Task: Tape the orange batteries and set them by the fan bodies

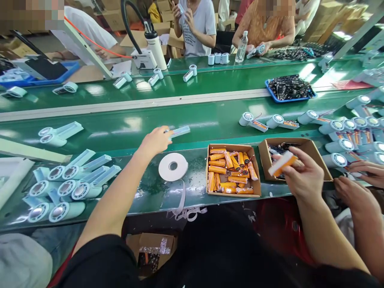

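My left hand (156, 141) reaches over the green bench, its fingers closed on a pale blue fan housing; the open handle (182, 131) points right, and the hand hides the round head. In my right hand (306, 174) is an orange battery (283, 165) with a white strip along its side, pinched between thumb and fingers above a cardboard box (312, 148) of dark parts. Between my arms stands a second box (210, 191) filled with orange batteries. Left of it lies a roll of white tape (180, 173), its loose end hanging over the bench edge.
Several blue fan housings (72, 172) are grouped at left, and more (336, 126) with wires and batteries at right. A co-worker's hands (358, 186) are close to my right arm. A blue tray (289, 88) of dark parts sits on the line (210, 112). People work opposite.
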A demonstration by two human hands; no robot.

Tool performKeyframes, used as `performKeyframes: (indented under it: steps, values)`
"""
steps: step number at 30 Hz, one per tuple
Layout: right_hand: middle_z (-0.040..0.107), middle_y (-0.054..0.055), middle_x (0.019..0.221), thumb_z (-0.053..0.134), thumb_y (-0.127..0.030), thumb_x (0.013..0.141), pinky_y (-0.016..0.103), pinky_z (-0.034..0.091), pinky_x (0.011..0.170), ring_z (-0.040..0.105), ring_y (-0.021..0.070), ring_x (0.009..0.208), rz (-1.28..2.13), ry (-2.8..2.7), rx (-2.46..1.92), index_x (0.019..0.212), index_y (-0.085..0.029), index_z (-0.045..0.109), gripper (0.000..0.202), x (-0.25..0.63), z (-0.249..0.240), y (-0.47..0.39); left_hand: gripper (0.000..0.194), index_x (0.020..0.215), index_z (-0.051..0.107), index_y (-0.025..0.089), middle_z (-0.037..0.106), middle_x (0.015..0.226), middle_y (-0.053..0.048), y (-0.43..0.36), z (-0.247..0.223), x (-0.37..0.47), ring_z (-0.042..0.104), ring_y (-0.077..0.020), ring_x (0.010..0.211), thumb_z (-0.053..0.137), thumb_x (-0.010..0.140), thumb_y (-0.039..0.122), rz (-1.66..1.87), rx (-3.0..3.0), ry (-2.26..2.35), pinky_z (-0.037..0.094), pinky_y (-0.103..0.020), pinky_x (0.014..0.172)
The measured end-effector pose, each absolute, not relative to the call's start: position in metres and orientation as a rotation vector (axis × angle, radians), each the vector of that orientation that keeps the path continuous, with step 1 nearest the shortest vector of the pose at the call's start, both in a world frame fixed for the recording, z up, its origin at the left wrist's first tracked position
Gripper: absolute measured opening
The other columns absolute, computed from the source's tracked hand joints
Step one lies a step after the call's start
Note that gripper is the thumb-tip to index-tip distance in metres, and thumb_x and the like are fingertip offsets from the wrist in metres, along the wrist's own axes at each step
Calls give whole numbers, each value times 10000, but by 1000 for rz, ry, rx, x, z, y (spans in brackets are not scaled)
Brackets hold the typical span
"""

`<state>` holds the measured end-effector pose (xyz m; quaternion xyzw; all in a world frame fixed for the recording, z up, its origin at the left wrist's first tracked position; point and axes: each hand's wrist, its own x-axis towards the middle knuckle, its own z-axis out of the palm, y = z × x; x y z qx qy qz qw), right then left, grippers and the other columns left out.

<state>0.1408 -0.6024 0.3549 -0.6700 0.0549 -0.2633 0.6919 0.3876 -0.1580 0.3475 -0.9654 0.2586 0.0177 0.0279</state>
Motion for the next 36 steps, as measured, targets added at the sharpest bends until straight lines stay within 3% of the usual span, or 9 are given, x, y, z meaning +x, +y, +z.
performKeyframes:
  steps: [3, 5, 7, 10, 15, 23, 30, 33, 36]
  values:
    - [824, 14, 954, 946, -272, 658, 413, 702, 825, 810, 271, 963, -539, -50, -1534, 1208, -286, 768, 578, 217, 378, -579, 431, 1253, 734, 245, 584, 1468, -103, -214, 341, 444, 490, -304, 1381, 618, 839, 209, 284, -2912, 1187, 386, -440, 1198]
    - [812, 3, 953, 917, -297, 689, 423, 687, 868, 802, 243, 951, -458, -127, -1593, 1188, -256, 772, 521, 268, 385, -561, 350, 1108, 779, 258, 649, 1391, -92, -243, 335, 464, 455, -325, 1410, 663, 784, 196, 359, -2884, 1241, 330, -500, 1227]
    - [808, 2, 946, 879, -329, 734, 417, 663, 902, 786, 206, 909, -363, -185, -1691, 1256, -233, 744, 548, 312, 384, -543, 243, 978, 793, 264, 720, 1265, -85, -258, 329, 472, 487, -344, 1376, 700, 757, 225, 382, -2890, 1223, 321, -547, 1218]
    - [801, 5, 893, 864, -350, 757, 370, 626, 907, 762, 178, 867, -247, -249, -1880, 1255, -206, 730, 535, 361, 369, -521, 118, 861, 792, 280, 774, 1111, -53, -264, 327, 474, 582, -307, 1267, 722, 767, 299, 449, -2919, 1199, 371, -469, 1183]
    - [794, 11, 890, 830, -394, 828, 286, 556, 839, 741, 175, 863, -59, -376, -2251, 1166, -219, 737, 391, 401, 345, -489, 235, 1004, 804, 319, 786, 1112, -19, -263, 337, 480, 673, -252, 1112, 645, 856, 410, 504, -3008, 1100, 475, -316, 996]
    - [785, 110, 1097, 635, -504, 984, 327, 503, 823, 738, 287, 991, 188, -557, -2884, 1373, -266, 644, 456, 402, 340, -461, 241, 1040, 769, 285, 789, 1090, -43, -278, 331, 479, 699, -251, 1038, 563, 934, 349, 388, -3181, 922, 475, -305, 899]
    - [741, 205, 1259, 614, -468, 978, 402, 526, 906, 718, 341, 1111, 385, -670, -2984, 1273, -190, 722, 420, 411, 340, -438, 210, 1046, 753, 226, 773, 1098, -97, -295, 330, 465, 687, -261, 1067, 571, 965, 295, 251, -3368, 850, 492, -349, 960]
    - [775, 140, 1213, 580, -414, 998, 342, 508, 943, 715, 275, 1116, 392, -769, -2965, 1184, -204, 766, 337, 406, 351, -452, 287, 1215, 692, 189, 696, 1326, -125, -278, 339, 438, 569, -273, 1314, 546, 987, 283, 18, -3464, 830, 417, -398, 1136]
    - [768, 90, 1266, 543, -347, 1016, 293, 475, 988, 688, 227, 1170, 310, -781, -2951, 1176, -226, 776, 307, 382, 357, -491, 395, 1288, 655, 171, 641, 1423, -131, -225, 338, 385, 463, -290, 1431, 583, 982, 410, -165, -3539, 860, 330, -443, 1237]
